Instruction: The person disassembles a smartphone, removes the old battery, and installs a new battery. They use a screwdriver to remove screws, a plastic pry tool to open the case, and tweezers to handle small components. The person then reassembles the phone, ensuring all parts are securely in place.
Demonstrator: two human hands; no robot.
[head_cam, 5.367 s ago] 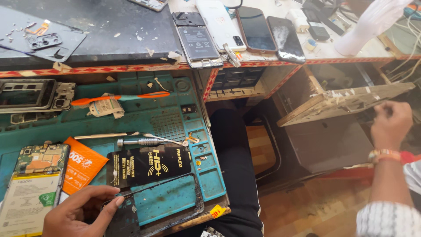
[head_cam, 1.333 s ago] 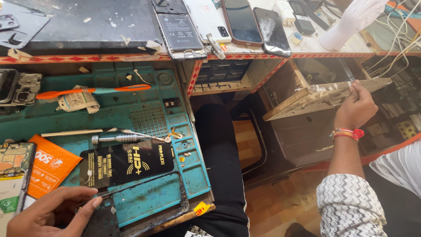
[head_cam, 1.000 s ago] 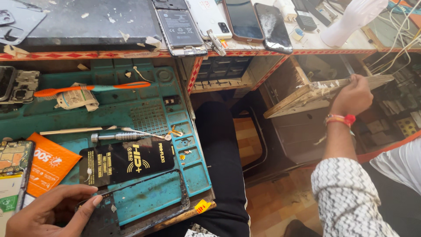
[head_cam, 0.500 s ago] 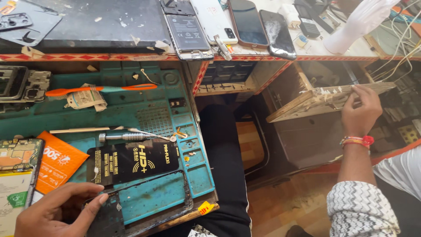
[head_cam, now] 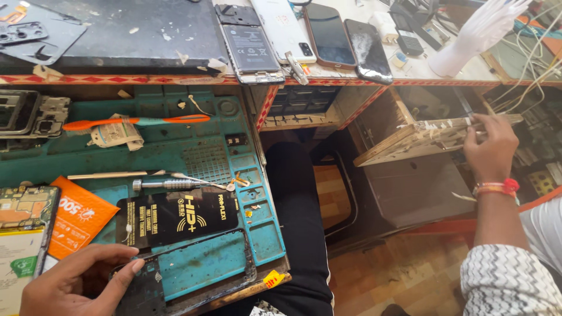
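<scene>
1. Frame of a phone [head_cam: 193, 272], a thin black rectangle with nothing in its middle, lies on the teal mat [head_cam: 175, 146] at the near edge of the table [head_cam: 246, 79]. Its long axis runs left to right, tilted a little so the right end sits farther from the person.
2. Left hand [head_cam: 76, 281] is at the frame's left end, thumb and fingers curled together on that corner, pinching or pressing it; the fingertips partly hide the contact, so which of the two cannot be told.
3. Right hand [head_cam: 492, 146] is well apart, out to the right past the table's edge, fingers closed on the rim of a wooden drawer [head_cam: 421, 134] that stands pulled out and tilted. Whether it holds anything small inside the fingers cannot be told.
4. Left hand is plainly the nearer one to the frame; the right would have to cross the person's dark-clad lap [head_cam: 298, 222] to get there.
5. Just behind the frame, touching or nearly so, lies a flat black packet [head_cam: 175, 216] with gold print; beyond it a metal screwdriver [head_cam: 170, 184] and a thin pale stick [head_cam: 111, 174], both lying left to right.
6. Left of the hand sit an orange packet [head_cam: 76, 219] and an opened phone [head_cam: 23, 234] showing its circuit board.
7. Farther back on the mat is an orange toothbrush [head_cam: 134, 121]; on the raised shelf [head_cam: 363, 81] behind lie several phones [head_cam: 328, 35] and a white model hand [head_cam: 480, 32].
8. Nothing lies on the frame itself; the black packet crowds its far side.
</scene>
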